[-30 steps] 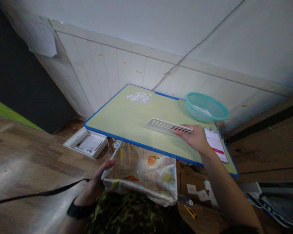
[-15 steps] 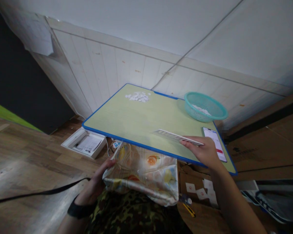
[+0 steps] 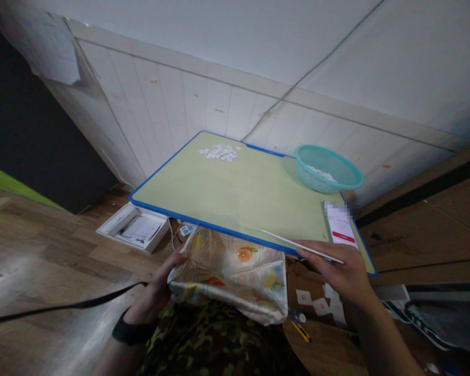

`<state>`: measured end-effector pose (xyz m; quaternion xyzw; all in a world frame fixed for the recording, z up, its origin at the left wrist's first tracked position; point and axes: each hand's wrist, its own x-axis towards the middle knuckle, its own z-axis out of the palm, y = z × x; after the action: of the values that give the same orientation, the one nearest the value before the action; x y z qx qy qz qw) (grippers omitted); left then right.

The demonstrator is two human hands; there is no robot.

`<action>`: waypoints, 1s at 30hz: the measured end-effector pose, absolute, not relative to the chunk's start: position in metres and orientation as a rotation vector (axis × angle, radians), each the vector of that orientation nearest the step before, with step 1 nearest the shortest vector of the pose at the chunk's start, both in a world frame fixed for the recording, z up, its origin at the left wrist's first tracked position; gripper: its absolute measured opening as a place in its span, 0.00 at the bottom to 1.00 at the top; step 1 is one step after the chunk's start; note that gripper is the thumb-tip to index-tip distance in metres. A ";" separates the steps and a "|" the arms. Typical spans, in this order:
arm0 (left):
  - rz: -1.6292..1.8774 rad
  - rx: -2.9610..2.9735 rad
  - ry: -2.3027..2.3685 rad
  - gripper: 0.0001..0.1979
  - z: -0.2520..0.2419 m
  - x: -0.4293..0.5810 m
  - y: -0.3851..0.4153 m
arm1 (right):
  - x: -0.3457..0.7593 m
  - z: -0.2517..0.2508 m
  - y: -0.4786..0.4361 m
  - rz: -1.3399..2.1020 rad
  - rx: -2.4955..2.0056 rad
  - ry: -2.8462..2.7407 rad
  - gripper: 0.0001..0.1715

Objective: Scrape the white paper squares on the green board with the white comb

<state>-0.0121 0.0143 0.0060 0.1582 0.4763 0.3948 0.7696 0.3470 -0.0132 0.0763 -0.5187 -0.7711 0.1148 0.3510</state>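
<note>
My left hand [image 3: 171,269] grips the left edge of a fruit-patterned bag [image 3: 235,282] on my lap. Its thumb lies over the edge, while the other fingers are mostly hidden. In my right hand [image 3: 342,269] is a thin, flat white card [image 3: 278,236], pinched at one end and seen nearly edge-on over the front rim of the low table [image 3: 203,188]. Small white pieces [image 3: 221,152] lie in a pile at the table's back left. Similar white bits sit inside the turquoise basket [image 3: 317,180] at the back right.
A phone [image 3: 340,222] with a lit screen lies along the table's right side. Below are an open white box [image 3: 133,230], square white cards [image 3: 321,306] on cardboard and a yellow cutter [image 3: 301,331]. A white panelled wall [image 3: 207,107] stands behind the table.
My right hand has come down and nearer to me with the card. The card's striped face has turned out of view, leaving its edge. My left hand keeps its grip.
</note>
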 end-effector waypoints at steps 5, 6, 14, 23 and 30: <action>0.840 0.314 1.069 0.20 0.009 -0.012 0.019 | 0.343 0.080 -0.020 0.360 -1.290 -2.021 0.18; 0.836 0.320 1.054 0.20 0.008 -0.013 0.019 | 0.342 0.081 -0.021 0.368 -1.288 -2.019 0.18; 0.813 0.362 0.931 0.23 0.004 -0.013 0.022 | 0.332 0.087 -0.006 0.326 -1.326 -1.938 0.11; 0.859 0.315 1.011 0.27 0.015 -0.014 0.021 | 0.330 0.089 -0.002 0.321 -1.360 -1.994 0.09; 0.825 0.331 0.970 0.25 0.017 -0.012 0.023 | 0.331 0.092 -0.011 0.330 -1.315 -2.001 0.10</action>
<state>-0.0120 0.0228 0.0167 0.1539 0.4507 0.3834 0.7914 0.3310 -0.0109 0.0921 -0.5088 -0.7741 0.1278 0.3544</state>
